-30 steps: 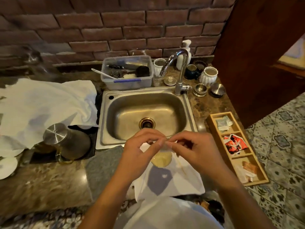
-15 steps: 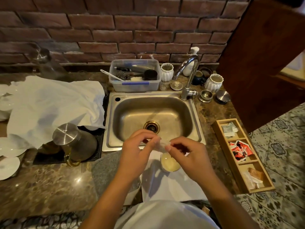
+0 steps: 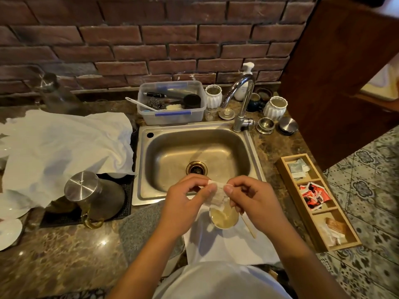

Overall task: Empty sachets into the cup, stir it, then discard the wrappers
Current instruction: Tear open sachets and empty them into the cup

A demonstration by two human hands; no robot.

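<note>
Nearest to the person, a white paper sheet (image 3: 233,249) lies on the stone counter (image 3: 64,255), and the cup (image 3: 224,215) stands on it, holding a pale yellowish liquid. A thin wooden stirrer (image 3: 249,227) lies on the sheet just beside the cup, at its right.

Directly above the cup, both hands hold one white sachet (image 3: 217,195). The left hand (image 3: 185,201) pinches its upper left corner between thumb and fingers, and the right hand (image 3: 254,201) pinches the upper right corner; the lower end of the sachet hangs down to the cup rim. Whether it is already torn, I cannot tell.

At the right, a wooden tray (image 3: 345,244) has three compartments: the near one holds pale and brown sachets, the middle one red and black sachets, the far one grey-green ones.

At the left, a steel kettle (image 3: 92,195) stands on a dark mat (image 3: 127,201).

Behind the hands is the steel sink (image 3: 194,152). Farther back, a clear plastic box (image 3: 172,104) holds a steel scourer, a black round thing and some utensils.
</note>
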